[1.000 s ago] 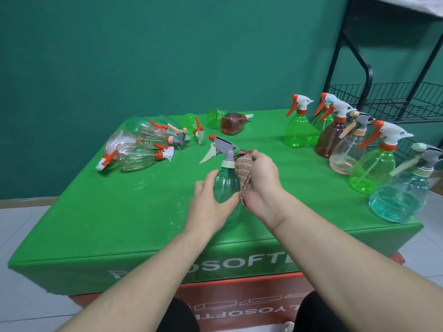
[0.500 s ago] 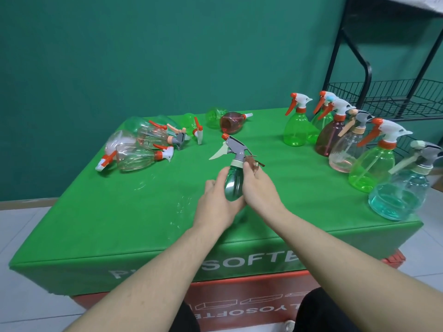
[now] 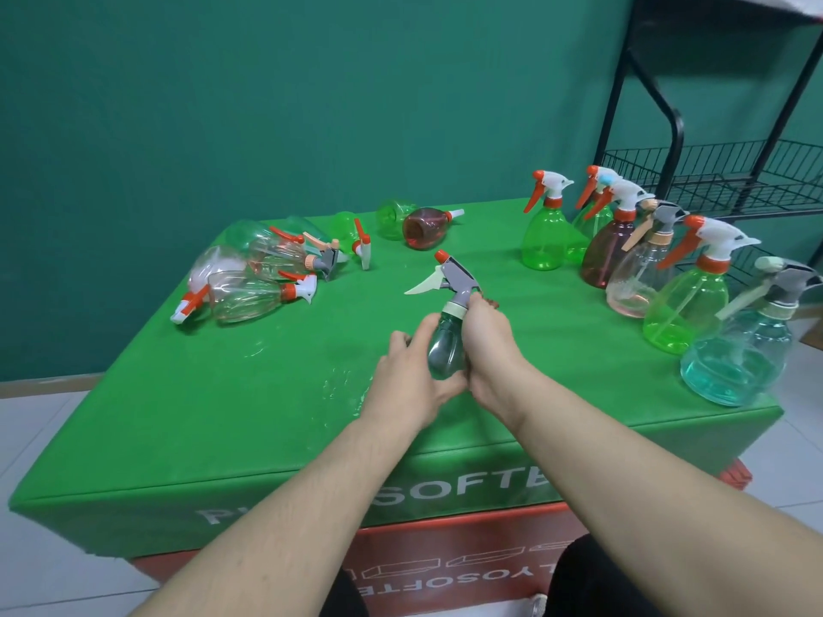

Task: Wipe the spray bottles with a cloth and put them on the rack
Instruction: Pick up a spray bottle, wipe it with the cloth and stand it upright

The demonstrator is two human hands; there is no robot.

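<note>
At the far left of the green counter (image 3: 187,407) lay a heap of bottles (image 3: 249,278) on their sides, and further along toward the middle two more lay tipped over, one green (image 3: 392,218) and one brown (image 3: 425,228). In front of those, above the counter's middle, the left hand (image 3: 414,385) cupped the base of a dark-green bottle (image 3: 447,345), its grip curled round the lower body. The bottle leaned away, its grey trigger head pointing left. The right hand (image 3: 487,345) was wrapped round the bottle's neck and side, its grip closed, with a scrap of brown cloth (image 3: 491,302) showing past the fingertips. Right of the held bottle stood a row of upright bottles (image 3: 623,264) along the counter's right edge. Beyond that edge stood the black wire rack (image 3: 712,180).
</note>
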